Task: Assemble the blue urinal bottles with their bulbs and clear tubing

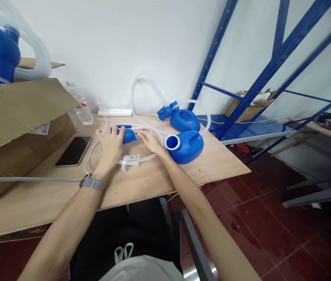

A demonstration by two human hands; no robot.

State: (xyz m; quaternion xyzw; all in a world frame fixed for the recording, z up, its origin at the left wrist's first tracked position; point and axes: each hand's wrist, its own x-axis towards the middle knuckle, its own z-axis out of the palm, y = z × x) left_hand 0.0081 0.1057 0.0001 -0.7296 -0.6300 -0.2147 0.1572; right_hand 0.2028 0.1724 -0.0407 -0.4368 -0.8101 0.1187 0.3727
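My left hand (111,143) is closed around a rounded blue plastic piece (128,136) just above the table. Its narrow end points right, where the pinched fingers of my right hand (150,140) grip it; the exact contact is partly hidden. A slim blue bar (124,126) shows just behind the piece. Clear flexible tubing (148,157) curves around my hands, with a translucent white strap (130,160) on or beside it. Close to my right wrist lies a blue plastic bottle (187,147), its white-rimmed mouth facing me.
Behind it sit another blue bottle (185,120) and a blue capped head (165,112) with looping tube. A cardboard box (22,128), phone (74,151), water bottle (82,109) and power strip (118,112) occupy the left and back. A blue metal shelf (241,105) stands right.
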